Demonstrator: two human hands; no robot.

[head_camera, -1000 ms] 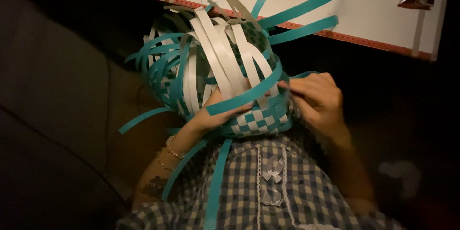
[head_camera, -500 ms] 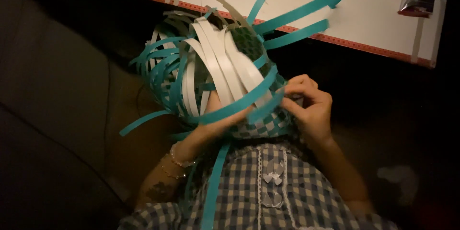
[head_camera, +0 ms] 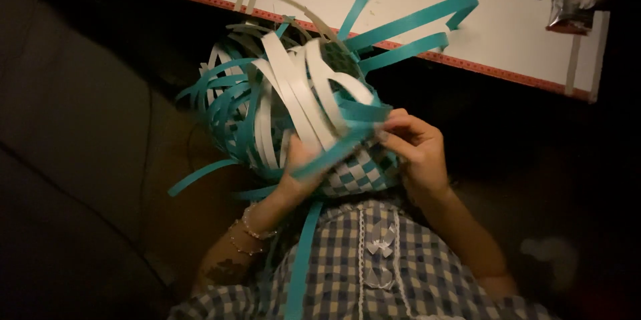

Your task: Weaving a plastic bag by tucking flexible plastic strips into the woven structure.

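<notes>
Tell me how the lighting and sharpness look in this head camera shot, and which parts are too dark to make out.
Head view: dim overall; the white table at the top is brightest, without harsh glare. The woven basket, left hand and right hand are moderately lit and fairly sharp. The grey sofa on the left is murky, and the floor at lower right falls into near-black shadow.

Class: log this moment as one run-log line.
left hand: inside basket | right hand: pinching teal strip | basket: part-woven, on lap

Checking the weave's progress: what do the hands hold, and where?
Both hold the half-woven basket: left hand inside among the strips, right hand pinching a teal strip at its side.
</notes>
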